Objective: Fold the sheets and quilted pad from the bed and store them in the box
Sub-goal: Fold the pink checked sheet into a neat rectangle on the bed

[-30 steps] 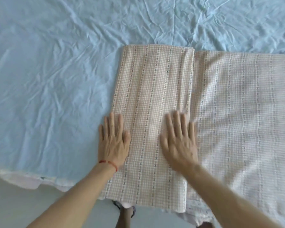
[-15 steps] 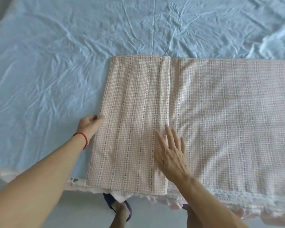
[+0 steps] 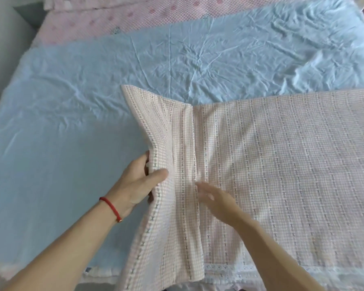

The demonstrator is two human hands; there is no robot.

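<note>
A pink checked sheet (image 3: 282, 160) lies partly folded across the near side of the bed, with a lace hem along its near edge. My left hand (image 3: 139, 183) grips the folded left edge of this sheet, thumb on top, and lifts that flap off the bed. My right hand (image 3: 216, 200) lies flat with straight fingers on the sheet beside the flap's inner edge; it is blurred. A wrinkled light blue sheet (image 3: 72, 127) covers the bed underneath. A pink dotted quilted pad (image 3: 135, 15) shows at the far side of the bed.
The bed's near edge (image 3: 51, 276) runs along the bottom, with grey floor below it. A grey wall or floor strip (image 3: 2, 38) borders the bed's far left. No box is in view.
My left hand took hold of the folded flap's left edge and raised it. My right hand slid a little to the right on the sheet. The view tilted up, showing the quilted pad.
</note>
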